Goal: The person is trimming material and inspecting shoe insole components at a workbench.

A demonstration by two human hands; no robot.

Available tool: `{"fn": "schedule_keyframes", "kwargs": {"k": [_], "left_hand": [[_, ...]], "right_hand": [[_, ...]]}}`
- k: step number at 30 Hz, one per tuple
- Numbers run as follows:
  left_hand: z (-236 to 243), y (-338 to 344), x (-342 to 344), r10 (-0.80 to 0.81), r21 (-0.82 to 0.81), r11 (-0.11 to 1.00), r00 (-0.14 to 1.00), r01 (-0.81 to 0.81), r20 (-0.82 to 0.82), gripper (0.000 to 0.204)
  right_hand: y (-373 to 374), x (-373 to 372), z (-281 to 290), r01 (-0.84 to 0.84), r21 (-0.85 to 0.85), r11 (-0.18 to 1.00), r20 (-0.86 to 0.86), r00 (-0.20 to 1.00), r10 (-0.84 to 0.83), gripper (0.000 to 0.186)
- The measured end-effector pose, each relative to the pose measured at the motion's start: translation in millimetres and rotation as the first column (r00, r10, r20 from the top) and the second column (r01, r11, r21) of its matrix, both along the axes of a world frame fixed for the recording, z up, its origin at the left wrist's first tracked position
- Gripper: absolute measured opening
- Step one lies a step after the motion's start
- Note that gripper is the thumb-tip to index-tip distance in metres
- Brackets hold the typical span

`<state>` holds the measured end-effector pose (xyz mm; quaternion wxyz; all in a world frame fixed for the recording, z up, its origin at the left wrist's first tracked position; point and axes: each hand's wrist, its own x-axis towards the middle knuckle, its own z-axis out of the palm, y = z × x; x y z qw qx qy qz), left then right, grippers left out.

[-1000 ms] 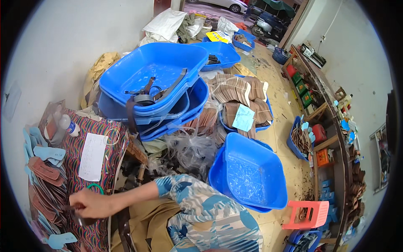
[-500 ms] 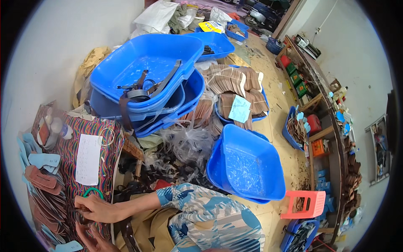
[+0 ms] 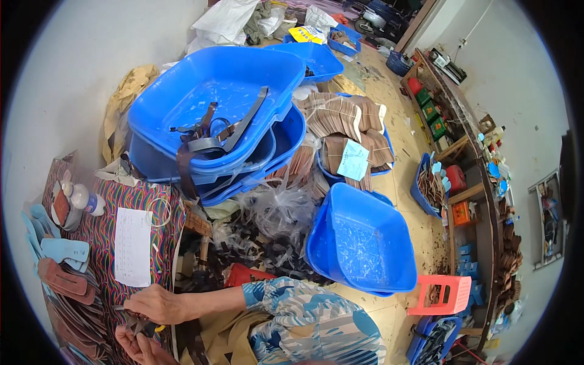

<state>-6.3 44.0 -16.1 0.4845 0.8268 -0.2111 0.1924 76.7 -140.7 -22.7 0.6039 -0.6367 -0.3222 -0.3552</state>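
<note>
My right hand (image 3: 156, 303), the upper of the two, is closed with its fingers bent around something mostly hidden. A thin greyish tip shows beside its fingers. Just below, my left hand (image 3: 141, 345) has its thumb and fingers pinched together at a small dark piece (image 3: 145, 327) between the hands; its kind is too unclear to name. A small yellow curved bit (image 3: 160, 328) shows beside it. Both hands are over the near edge of the patterned table cover (image 3: 109, 240). Left of them lies a stack of brown and pale blue sole-shaped pieces (image 3: 73, 304).
A written paper sheet (image 3: 132, 246) and a plastic bottle (image 3: 85, 199) lie on the cover. Stacked blue tubs (image 3: 216, 73) hold dark straps. More blue tubs (image 3: 365, 243), bundled brown insoles (image 3: 331, 115) and a red plastic stool (image 3: 444, 296) stand on the floor. A long shelf (image 3: 468, 134) lines the right wall.
Both hands have shifted slightly right and down along with the table in view. A green ring that showed beside my right hand is out of sight. A yellow bit now shows between the hands.
</note>
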Motion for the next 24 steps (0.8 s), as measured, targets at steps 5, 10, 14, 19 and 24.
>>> {"fn": "schedule_keyframes", "kwargs": {"k": [5,10,14,19,24], "left_hand": [[44.5,-45.9,14.7,0.018,-0.321,0.934,0.917,-0.159,-0.399,0.034],[44.7,-48.4,36.4,0.134,-0.300,0.903,0.866,-0.307,-0.481,0.036],[25.9,-23.7,47.3,0.206,-0.160,0.925,0.810,-0.344,-0.550,0.043],[-10.1,4.2,70.3,-0.049,0.066,0.996,0.979,0.063,-0.197,0.039],[-2.7,-10.5,65.6,-0.034,-0.026,0.999,0.957,0.027,-0.287,0.032]], "right_hand": [[-0.1,5.8,7.7,-0.276,0.474,0.836,-0.510,0.688,0.516,0.012],[-9.4,11.4,-1.3,-0.360,0.679,0.640,-0.560,0.311,0.768,0.017],[-23.0,17.2,-0.7,-0.344,0.546,0.764,-0.620,0.447,0.645,0.015],[-33.9,20.9,-21.9,-0.051,0.018,0.999,-0.366,0.929,0.054,0.023],[-45.9,17.6,-25.1,0.113,-0.146,0.983,-0.226,0.963,-0.145,0.027]]}}
